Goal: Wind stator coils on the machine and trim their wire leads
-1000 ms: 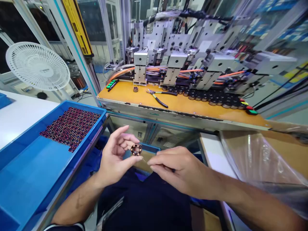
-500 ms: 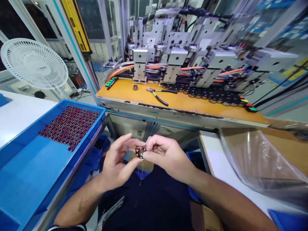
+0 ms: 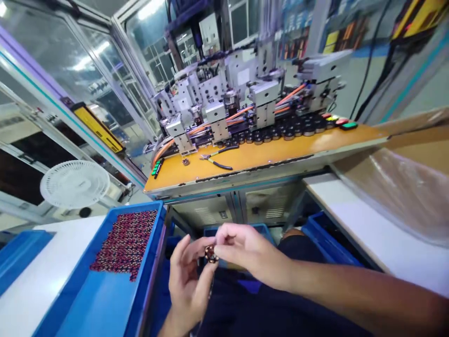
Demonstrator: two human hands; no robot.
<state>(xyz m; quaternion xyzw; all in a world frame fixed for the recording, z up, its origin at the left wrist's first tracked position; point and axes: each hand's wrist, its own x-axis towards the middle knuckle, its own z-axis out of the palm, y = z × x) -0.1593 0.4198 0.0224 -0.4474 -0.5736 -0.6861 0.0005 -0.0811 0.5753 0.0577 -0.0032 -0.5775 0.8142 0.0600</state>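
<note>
A small round copper-wound coil part (image 3: 209,253) is held low in the middle of the view, over my lap. My left hand (image 3: 189,285) pinches it from below with thumb and fingers. My right hand (image 3: 245,252) reaches in from the right, and its fingertips pinch at the part's top edge. A thin wire hangs down from the part. A blue tray (image 3: 105,299) to my left holds several rows of similar dark red parts (image 3: 124,243).
An orange-topped machine bench (image 3: 266,154) stands ahead with pliers (image 3: 215,157), a loose part (image 3: 185,161), rows of black parts and coloured buttons. A white fan (image 3: 74,184) is at left. A plastic-covered surface (image 3: 396,187) and white table lie at right. Blue bins sit under the bench.
My right hand came in from a stretched wire to pinch the part beside my left hand. The head camera tilted and swung, so the bench and fan shifted in view.
</note>
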